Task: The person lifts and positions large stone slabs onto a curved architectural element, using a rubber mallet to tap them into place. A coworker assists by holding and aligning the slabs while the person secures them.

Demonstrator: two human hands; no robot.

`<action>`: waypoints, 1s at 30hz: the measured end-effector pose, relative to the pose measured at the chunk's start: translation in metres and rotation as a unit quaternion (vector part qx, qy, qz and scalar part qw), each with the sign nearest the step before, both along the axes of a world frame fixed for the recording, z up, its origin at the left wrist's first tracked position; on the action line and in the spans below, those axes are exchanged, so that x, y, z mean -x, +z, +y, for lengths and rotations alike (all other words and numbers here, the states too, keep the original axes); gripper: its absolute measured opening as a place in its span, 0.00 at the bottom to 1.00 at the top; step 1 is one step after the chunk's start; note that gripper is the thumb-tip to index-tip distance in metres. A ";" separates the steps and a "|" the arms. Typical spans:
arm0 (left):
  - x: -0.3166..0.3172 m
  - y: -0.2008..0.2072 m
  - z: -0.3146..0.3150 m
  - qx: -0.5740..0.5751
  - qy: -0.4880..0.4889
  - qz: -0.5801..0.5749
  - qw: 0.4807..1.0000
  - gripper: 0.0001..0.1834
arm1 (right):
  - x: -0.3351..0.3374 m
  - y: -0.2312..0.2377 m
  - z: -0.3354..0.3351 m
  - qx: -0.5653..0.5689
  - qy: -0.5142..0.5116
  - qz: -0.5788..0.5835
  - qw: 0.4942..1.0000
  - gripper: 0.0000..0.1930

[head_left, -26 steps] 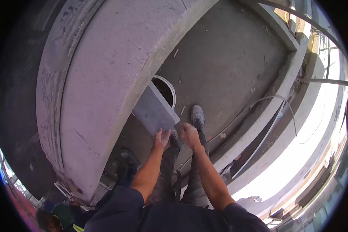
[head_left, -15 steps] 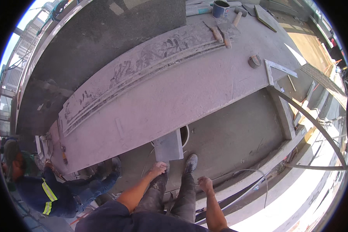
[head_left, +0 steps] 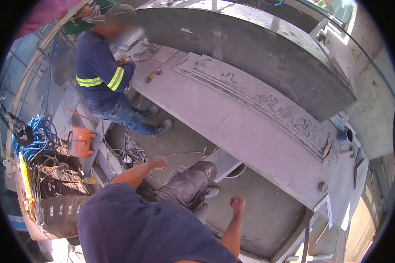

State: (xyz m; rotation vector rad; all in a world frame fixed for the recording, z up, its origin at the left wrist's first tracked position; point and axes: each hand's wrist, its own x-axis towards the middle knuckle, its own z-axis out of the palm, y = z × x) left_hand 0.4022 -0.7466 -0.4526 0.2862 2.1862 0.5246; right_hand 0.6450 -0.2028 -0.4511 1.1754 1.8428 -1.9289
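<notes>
My left hand [head_left: 160, 162] hangs in the air beside my bent knee, fingers curled together, with nothing visible in it. My right hand [head_left: 237, 205] is closed in a loose fist over the floor, and no object shows in it. Nearest to my knee is a flat grey board [head_left: 224, 163], resting over a pale round bucket [head_left: 238, 171] half under the bench. In front runs a long dusty stone-like bench slab [head_left: 232, 127], with curved thin strips [head_left: 254, 103] lying along it. Neither hand touches the bench.
A co-worker [head_left: 102, 83] in a reflective-banded top stands at the bench's far left end, near an orange-handled tool [head_left: 153, 75]. Trowels [head_left: 326, 151], a can [head_left: 344, 136], a mallet [head_left: 347, 153] and a metal square [head_left: 324, 205] lie right. Blue rope [head_left: 41, 136] and an orange machine [head_left: 80, 141] are left.
My view has swung left, bringing the co-worker and the left-side gear fully in. My left hand has moved away from the grey board's corner. The right hand stays closed.
</notes>
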 end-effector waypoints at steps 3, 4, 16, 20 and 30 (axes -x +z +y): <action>-0.022 0.020 -0.004 0.070 0.106 -0.025 0.992 0.08 | 0.026 0.008 0.012 -0.038 0.079 -0.025 0.996 0.13; -0.039 0.029 -0.019 0.056 0.166 -0.039 0.984 0.08 | 0.032 0.016 0.007 -0.054 0.113 -0.037 0.991 0.13; -0.018 0.155 0.028 -0.241 0.485 0.041 0.840 0.42 | 0.121 0.032 0.016 -0.041 0.209 -0.033 0.977 0.13; 0.117 0.302 0.029 -0.370 0.481 0.265 0.749 0.51 | 0.129 0.026 0.006 -0.043 0.232 -0.025 0.972 0.13; 0.333 0.534 0.029 -0.333 0.393 0.483 0.708 0.21 | 0.214 0.097 0.078 -0.016 0.202 0.066 0.977 0.12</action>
